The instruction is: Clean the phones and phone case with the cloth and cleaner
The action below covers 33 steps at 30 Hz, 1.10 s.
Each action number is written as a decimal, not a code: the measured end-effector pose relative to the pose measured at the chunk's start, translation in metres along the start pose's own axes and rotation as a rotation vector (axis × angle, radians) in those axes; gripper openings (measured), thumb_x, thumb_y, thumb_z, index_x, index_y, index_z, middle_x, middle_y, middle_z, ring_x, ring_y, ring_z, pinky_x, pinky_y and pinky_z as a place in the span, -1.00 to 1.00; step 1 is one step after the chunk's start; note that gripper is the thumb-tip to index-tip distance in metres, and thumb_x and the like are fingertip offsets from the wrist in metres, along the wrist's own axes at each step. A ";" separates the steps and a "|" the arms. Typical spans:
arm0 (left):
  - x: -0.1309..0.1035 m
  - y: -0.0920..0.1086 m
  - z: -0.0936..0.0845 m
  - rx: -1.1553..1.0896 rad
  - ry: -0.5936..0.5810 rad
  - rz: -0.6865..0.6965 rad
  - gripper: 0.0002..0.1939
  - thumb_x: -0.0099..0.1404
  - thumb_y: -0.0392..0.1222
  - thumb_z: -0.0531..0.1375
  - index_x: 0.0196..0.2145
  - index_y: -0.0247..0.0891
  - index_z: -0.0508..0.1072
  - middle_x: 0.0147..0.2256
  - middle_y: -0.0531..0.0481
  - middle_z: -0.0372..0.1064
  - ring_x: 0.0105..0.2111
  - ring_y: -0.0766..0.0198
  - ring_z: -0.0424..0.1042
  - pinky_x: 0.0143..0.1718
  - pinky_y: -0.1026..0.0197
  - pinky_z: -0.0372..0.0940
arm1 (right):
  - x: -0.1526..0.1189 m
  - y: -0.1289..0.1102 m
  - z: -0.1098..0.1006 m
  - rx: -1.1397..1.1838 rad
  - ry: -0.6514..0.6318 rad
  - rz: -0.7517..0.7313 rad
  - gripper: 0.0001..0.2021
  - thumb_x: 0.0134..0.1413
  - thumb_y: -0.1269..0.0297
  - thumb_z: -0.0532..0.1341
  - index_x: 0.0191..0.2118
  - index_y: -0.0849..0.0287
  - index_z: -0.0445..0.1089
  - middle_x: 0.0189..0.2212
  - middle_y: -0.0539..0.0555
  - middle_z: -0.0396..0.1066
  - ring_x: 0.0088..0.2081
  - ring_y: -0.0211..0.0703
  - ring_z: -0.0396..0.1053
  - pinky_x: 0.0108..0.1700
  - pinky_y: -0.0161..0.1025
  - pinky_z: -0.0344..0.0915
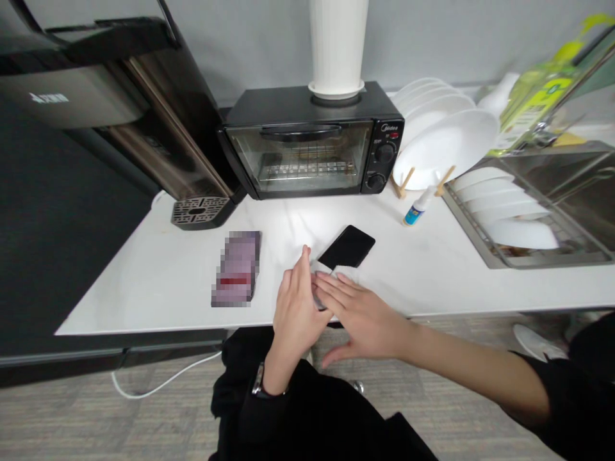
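Observation:
A black phone (353, 246) lies face up and slanted on the white counter, its near end hidden under my hands. My left hand (298, 301) is closed around that near end, fingers together along its left side. A thin whitish wipe (346, 273) sits on the phone, partly covered. Over the wipe, my right hand (362, 317) lies flat with fingers stretched and thumb apart. To the left, a purple flat item (236, 269) rests on the counter, its surface blurred out. A small white spray bottle with a blue label (417, 210) stands at the right.
A black toaster oven (300, 150) stands behind, carrying a white pot (337, 48). At left is a tall drink dispenser (192, 153). White plates (442, 150) lean in a wooden rack beside the sink (521, 266). The counter (158, 304) ends just in front of me.

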<state>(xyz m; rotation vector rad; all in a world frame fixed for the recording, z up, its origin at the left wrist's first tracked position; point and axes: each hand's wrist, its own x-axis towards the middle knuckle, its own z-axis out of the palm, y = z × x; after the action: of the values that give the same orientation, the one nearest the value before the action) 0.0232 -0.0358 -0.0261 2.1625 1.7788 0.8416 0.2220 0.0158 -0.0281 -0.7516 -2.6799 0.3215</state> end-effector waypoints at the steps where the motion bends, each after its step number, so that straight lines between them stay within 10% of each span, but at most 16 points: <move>1: 0.000 0.000 0.000 0.006 -0.001 0.001 0.16 0.26 -0.15 0.36 0.52 -0.19 -0.34 0.41 -0.26 0.11 0.22 -0.16 0.28 0.25 -0.20 0.27 | 0.000 0.001 0.000 0.021 -0.029 -0.024 0.06 0.21 -0.44 0.05 0.50 0.39 -0.07 0.48 0.33 0.00 0.50 0.10 -0.03 0.52 0.11 -0.03; 5: 0.001 0.000 0.000 0.021 0.013 0.010 0.13 0.30 -0.05 0.35 0.52 -0.19 -0.31 0.41 -0.26 0.11 0.24 -0.17 0.25 0.27 -0.20 0.24 | 0.000 0.011 -0.004 -0.084 0.078 0.262 -0.07 0.31 -0.37 -0.06 0.48 0.34 0.03 0.44 0.41 0.05 0.48 0.23 0.03 0.47 0.30 0.01; 10: 0.001 -0.001 0.001 0.016 0.001 0.012 0.14 0.28 -0.11 0.35 0.52 -0.19 -0.33 0.39 -0.28 0.15 0.20 -0.16 0.30 0.24 -0.20 0.27 | 0.002 0.008 -0.003 0.062 -0.055 -0.064 0.04 0.21 -0.43 0.06 0.50 0.33 -0.06 0.48 0.34 0.00 0.51 0.09 -0.05 0.53 0.10 -0.09; 15: 0.001 0.000 0.000 0.022 0.011 0.002 0.08 0.32 -0.05 0.33 0.52 -0.19 -0.29 0.39 -0.27 0.15 0.26 -0.16 0.25 0.28 -0.20 0.23 | 0.006 0.015 -0.005 -0.088 0.087 0.260 -0.05 0.28 -0.39 -0.01 0.47 0.34 0.06 0.44 0.42 0.07 0.48 0.26 0.02 0.47 0.31 0.00; 19: 0.000 0.000 0.000 0.024 -0.007 -0.002 0.11 0.29 -0.10 0.35 0.52 -0.20 -0.30 0.37 -0.29 0.18 0.21 -0.16 0.29 0.24 -0.20 0.26 | 0.005 0.007 -0.001 0.039 -0.049 -0.056 0.07 0.19 -0.45 0.05 0.48 0.42 0.00 0.47 0.38 0.01 0.49 0.14 -0.01 0.51 0.14 -0.01; 24: 0.000 0.000 0.000 0.032 0.012 0.006 0.09 0.33 -0.03 0.32 0.52 -0.23 -0.30 0.37 -0.31 0.17 0.24 -0.15 0.27 0.25 -0.18 0.25 | 0.008 0.010 -0.007 -0.075 0.066 0.224 -0.10 0.31 -0.34 0.01 0.45 0.35 0.09 0.43 0.42 0.07 0.47 0.26 0.05 0.46 0.33 0.01; 28: 0.000 -0.001 0.002 0.019 0.003 0.007 0.10 0.30 -0.14 0.32 0.52 -0.21 -0.33 0.37 -0.29 0.18 0.19 -0.14 0.31 0.22 -0.17 0.28 | 0.008 0.000 -0.006 0.086 -0.081 -0.102 -0.04 0.23 -0.38 0.10 0.45 0.35 0.09 0.44 0.32 0.10 0.49 0.08 0.02 0.52 0.12 -0.06; 33: 0.001 0.001 0.003 0.028 0.027 0.028 0.08 0.33 -0.05 0.31 0.52 -0.22 -0.31 0.37 -0.30 0.17 0.25 -0.17 0.27 0.25 -0.19 0.25 | 0.010 0.025 -0.012 0.009 -0.007 0.083 -0.23 0.38 -0.22 0.04 0.48 0.21 0.04 0.45 0.27 0.07 0.48 0.10 0.05 0.48 0.27 -0.01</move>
<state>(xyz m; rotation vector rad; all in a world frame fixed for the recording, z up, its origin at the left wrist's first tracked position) 0.0255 -0.0348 -0.0277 2.2094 1.7876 0.8616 0.2303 0.0436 -0.0224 -0.8623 -2.6566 0.3565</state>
